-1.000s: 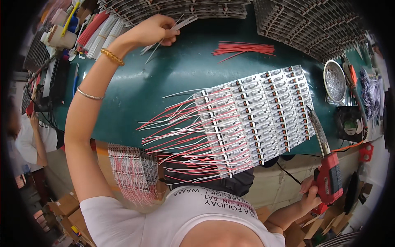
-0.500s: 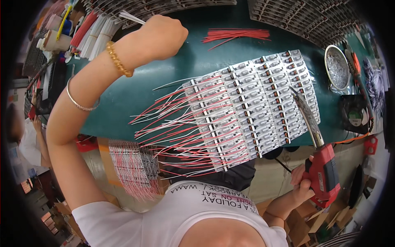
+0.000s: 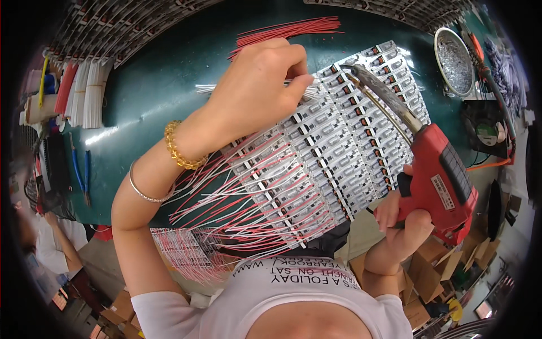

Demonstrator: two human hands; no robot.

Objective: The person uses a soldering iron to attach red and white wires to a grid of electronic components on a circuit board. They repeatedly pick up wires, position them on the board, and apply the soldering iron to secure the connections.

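My left hand (image 3: 259, 87) is closed around a bunch of white wires (image 3: 205, 88), whose other ends show past my thumb and fingertips. It hangs over the upper left part of a panel of small silver circuit boards (image 3: 353, 152). Rows of red and white wires (image 3: 226, 195) trail off the panel's left side. My right hand (image 3: 401, 220) grips a red soldering gun (image 3: 443, 175) by its handle, at the panel's right. The gun's dark tip points up and left above the boards. Beneath my left hand, part of the panel is hidden.
A pile of red wires (image 3: 293, 33) lies at the back of the green table (image 3: 135, 141). A metal bowl (image 3: 455, 62) and a black fan (image 3: 484, 129) stand at right. Blue-handled pliers (image 3: 80, 169) and wire bundles (image 3: 93, 93) lie at left. More panels (image 3: 107, 28) line the back.
My left hand has come right from the back left to the panel, bringing the white wires. The soldering gun has risen, its tip now farther up and left over the boards. The view has shifted.
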